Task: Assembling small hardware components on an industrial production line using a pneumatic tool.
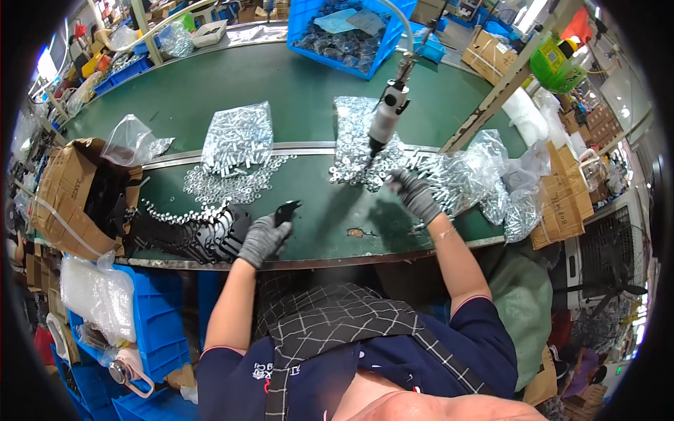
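Observation:
My left hand [265, 240], in a grey knit glove, is closed on a small black bracket-like part [286, 212] above the green bench near its front edge. My right hand [415, 196], gloved alike, has its fingers drawn together beside a heap of small silver nuts [361, 174]; whatever they pinch is too small to make out. A white and black power screwdriver [387, 119] hangs tip down over that heap, just left of my right hand. Past it, long silver screws [449, 184] spill from a plastic bag. Black parts with silver pieces on them [210, 231] lie in a row left of my left hand.
A bag of silver spacers [240, 133] lies behind loose washers [225, 185]. On the left an open cardboard box [70, 200] holds dark parts. A blue bin [302, 38] of bagged black pieces stands at the back. A slanted metal post [502, 88] rises at the right.

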Action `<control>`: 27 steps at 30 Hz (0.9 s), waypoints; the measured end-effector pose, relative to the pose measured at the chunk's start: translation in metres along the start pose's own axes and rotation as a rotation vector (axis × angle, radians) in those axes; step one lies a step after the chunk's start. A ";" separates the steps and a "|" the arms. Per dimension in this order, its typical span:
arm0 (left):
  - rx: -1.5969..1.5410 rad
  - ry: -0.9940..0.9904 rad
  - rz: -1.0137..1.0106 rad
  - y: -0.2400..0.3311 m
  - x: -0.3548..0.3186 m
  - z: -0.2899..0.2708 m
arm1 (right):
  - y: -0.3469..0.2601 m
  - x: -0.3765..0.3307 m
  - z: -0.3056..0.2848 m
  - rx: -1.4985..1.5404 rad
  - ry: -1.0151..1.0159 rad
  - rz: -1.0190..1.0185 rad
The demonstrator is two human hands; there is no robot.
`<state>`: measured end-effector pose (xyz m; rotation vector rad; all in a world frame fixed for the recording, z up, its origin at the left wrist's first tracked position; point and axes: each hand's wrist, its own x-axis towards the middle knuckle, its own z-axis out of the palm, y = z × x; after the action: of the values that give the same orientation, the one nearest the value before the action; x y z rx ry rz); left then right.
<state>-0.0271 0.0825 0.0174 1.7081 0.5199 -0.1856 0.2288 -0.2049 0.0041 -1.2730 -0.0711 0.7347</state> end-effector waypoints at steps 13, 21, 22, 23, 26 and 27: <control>-1.180 -0.374 0.044 -0.027 0.010 0.057 | 0.053 -0.084 0.133 -0.513 -0.377 -0.387; -1.514 -0.607 0.113 -0.033 0.008 0.072 | 0.049 -0.095 0.146 -0.971 -0.209 -1.113; -1.567 -0.678 0.134 -0.034 0.008 0.073 | 0.049 -0.097 0.148 -1.010 -0.179 -1.165; -1.598 -0.682 0.124 -0.035 0.008 0.075 | 0.049 -0.098 0.149 -1.002 -0.167 -1.216; -1.680 -0.697 0.080 -0.039 0.005 0.079 | 0.051 -0.100 0.149 -1.017 -0.178 -1.262; -1.691 -0.692 0.074 -0.040 0.005 0.080 | 0.051 -0.100 0.148 -1.009 -0.191 -1.209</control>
<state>-0.0274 0.0112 -0.0370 -0.0397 -0.0270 -0.1730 0.0634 -0.1293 0.0406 -1.7346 -1.3774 -0.3291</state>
